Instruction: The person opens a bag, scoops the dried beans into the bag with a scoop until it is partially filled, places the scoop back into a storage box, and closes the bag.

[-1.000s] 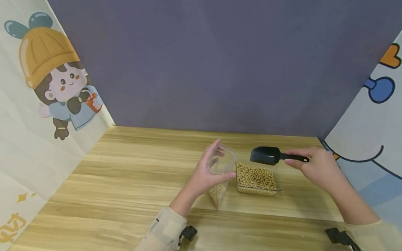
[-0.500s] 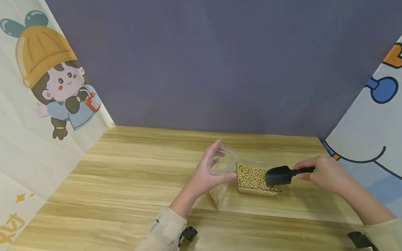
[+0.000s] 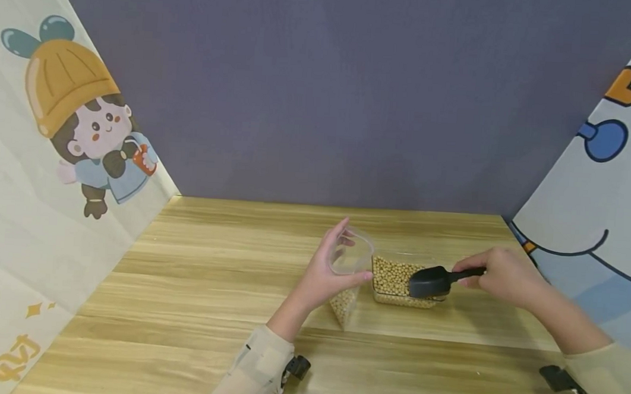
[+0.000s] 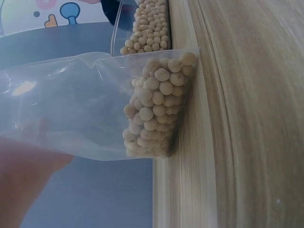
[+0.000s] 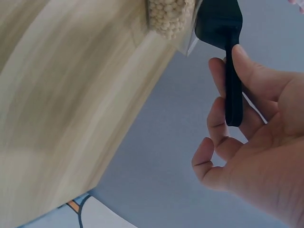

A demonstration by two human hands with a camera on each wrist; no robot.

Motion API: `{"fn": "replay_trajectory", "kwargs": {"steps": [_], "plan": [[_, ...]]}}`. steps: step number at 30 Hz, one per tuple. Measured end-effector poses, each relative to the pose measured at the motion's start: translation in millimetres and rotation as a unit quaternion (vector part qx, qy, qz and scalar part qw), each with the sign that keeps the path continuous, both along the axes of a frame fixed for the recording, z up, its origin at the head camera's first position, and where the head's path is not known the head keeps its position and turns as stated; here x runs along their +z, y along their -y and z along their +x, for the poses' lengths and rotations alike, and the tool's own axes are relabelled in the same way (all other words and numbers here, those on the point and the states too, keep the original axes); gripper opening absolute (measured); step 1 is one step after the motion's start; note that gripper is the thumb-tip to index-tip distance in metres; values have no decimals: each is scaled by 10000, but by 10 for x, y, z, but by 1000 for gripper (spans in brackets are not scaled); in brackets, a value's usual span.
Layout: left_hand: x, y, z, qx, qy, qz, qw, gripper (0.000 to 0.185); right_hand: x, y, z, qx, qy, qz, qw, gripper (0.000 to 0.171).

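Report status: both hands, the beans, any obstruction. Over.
Left hand holds clear bag open, some beans inside. Right hand grips black scoop, its bowl dipped into tray of beans. Nothing between tray and bag.

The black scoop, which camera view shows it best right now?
The head view: the whole black scoop shows, its bowl dipped into the clear tray of soybeans, handle held by the right hand. The right wrist view shows only handle and bowl back; the left wrist view shows just a dark corner.

Left hand (image 3: 319, 277) grips clear bag (image 3: 348, 269), beans at bottom. Right hand (image 3: 504, 276) holds black scoop (image 3: 429, 281) dipped in bean container (image 3: 399, 282). Wooden table (image 3: 193, 286).
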State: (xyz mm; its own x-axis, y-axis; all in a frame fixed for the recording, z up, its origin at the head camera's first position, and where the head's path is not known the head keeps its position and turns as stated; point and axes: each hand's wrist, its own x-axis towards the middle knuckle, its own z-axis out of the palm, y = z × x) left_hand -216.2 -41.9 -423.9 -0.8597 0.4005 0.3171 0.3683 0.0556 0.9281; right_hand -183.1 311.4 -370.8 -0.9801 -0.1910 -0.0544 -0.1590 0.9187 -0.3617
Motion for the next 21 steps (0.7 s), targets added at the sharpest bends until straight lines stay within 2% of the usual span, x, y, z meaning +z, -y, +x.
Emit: {"fn": "replay_trajectory", "kwargs": {"steps": [4,21], "plan": [[2,-8,0,26,-4,-26,10000,111,-66,24,-9,17,64,-213,9998,23],[9,2,0,13,19,-2,10000,110,-277,233,-36,-131,378,-862,9955,31]]}}
